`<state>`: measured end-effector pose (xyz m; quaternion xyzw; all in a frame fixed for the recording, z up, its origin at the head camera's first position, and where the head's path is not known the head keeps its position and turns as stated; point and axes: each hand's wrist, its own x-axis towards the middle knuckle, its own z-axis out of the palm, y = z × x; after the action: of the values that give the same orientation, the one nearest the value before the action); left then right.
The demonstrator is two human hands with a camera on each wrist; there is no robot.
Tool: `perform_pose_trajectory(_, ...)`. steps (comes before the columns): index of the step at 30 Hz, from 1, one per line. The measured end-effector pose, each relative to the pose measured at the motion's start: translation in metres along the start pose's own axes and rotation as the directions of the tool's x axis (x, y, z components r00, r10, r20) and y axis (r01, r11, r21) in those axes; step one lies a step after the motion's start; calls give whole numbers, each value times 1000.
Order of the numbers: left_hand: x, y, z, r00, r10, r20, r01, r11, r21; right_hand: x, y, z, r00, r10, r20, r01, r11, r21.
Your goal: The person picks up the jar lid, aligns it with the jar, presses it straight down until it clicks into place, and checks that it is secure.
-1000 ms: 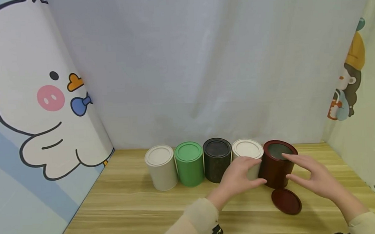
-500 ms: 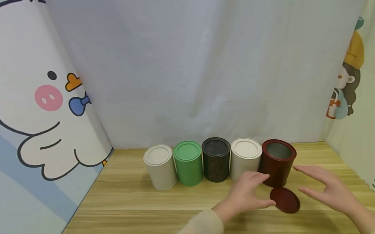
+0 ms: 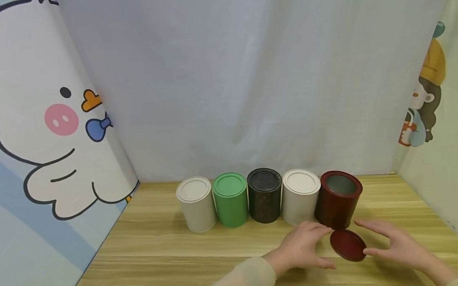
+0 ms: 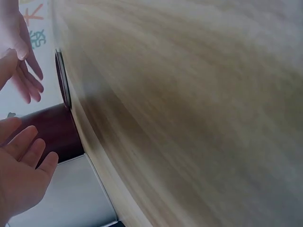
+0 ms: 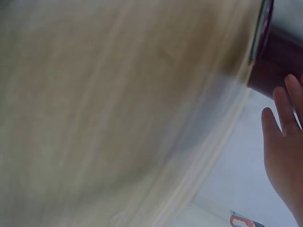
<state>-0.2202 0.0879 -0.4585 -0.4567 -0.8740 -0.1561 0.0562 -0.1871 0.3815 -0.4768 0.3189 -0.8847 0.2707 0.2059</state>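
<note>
A dark red round lid (image 3: 348, 245) lies on the wooden table in front of the dark red can (image 3: 335, 206), whose top is uncovered. My left hand (image 3: 305, 246) is just left of the lid, thumb and fingers spread apart. On the lid's other side is my right hand (image 3: 395, 243), its thumb tip close to the rim; whether it touches I cannot tell. Neither hand holds anything. In the left wrist view the lid (image 4: 62, 80) shows edge-on, with the left fingers (image 4: 33, 151) extended. The right wrist view shows straight right fingers (image 5: 284, 111) near the red can (image 5: 272, 71).
Left of the red can stand a white can (image 3: 300, 199), a black can (image 3: 265, 196), a green can (image 3: 231, 202) and an off-white can (image 3: 197, 205), all lidded, in a row. A pale curtain (image 3: 227, 84) hangs behind the table (image 3: 161, 254); printed panels flank it.
Both hands have come down and back from beside the red can to either side of the red lid. The cans and the lid have stayed in place.
</note>
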Motion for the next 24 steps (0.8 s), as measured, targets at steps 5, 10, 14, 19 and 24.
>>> perform_pose_trajectory(5, 3, -1, 3, 1000, -14, 14, 15, 1000, -17, -7, 9, 7, 997, 35, 61, -36, 999, 16)
perform_pose_trajectory(10, 6, -1, 8, 1000, -19, 0, 19, 998, -58, -12, 17, 15, 996, 9, 87, -15, 998, 67)
perform_pose_trajectory(14, 9, 1, 11, 999, -29, -18, 27, 997, -79, -13, 20, 19, 996, -19, 86, 15, 998, 56)
perform_pose_trajectory(19, 12, 6, 16, 998, -67, -13, 65, 993, -96, -12, 22, 23, 995, -43, 95, 38, 998, 47)
perform_pose_trajectory(24, 14, 10, 21, 994, -106, 9, 106, 985, -138, -10, 22, 26, 993, -60, 100, 57, 998, 34)
